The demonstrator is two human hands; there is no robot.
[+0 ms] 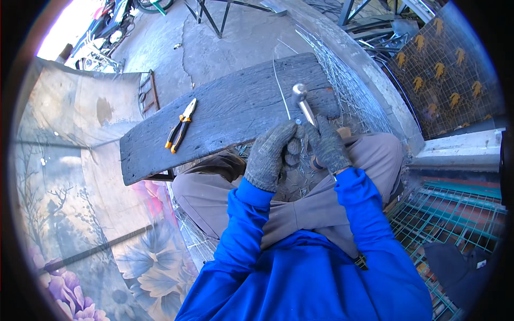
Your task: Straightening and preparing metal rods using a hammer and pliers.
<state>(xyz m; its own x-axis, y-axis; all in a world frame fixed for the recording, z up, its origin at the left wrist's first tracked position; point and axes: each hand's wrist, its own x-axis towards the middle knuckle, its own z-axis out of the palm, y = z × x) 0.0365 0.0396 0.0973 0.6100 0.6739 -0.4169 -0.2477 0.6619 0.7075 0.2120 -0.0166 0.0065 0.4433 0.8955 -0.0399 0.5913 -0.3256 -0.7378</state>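
Observation:
My right hand (329,147), in a grey knitted glove, is closed on a hammer (306,109). The hammer has a shiny metal shaft and a rounded metal head, which points away from me over the plank. Beside it, my left hand (267,155), gloved alike, has its fingers curled together. From its fingertips a thin metal wire (281,88) runs outward over the wood; the gripped end is hidden. Both hands nearly touch, above my lap at the plank's near edge. Left of them, pliers (181,127) with black and orange handles lie on the dark wooden plank (230,107).
Bundles of thin wire rods (350,85) lie right of the plank. A green wire grid (444,214) and dark cloth (460,273) are at lower right. A flower-printed sheet (107,203) covers the left side. Metal stands (214,21) are on the concrete floor beyond.

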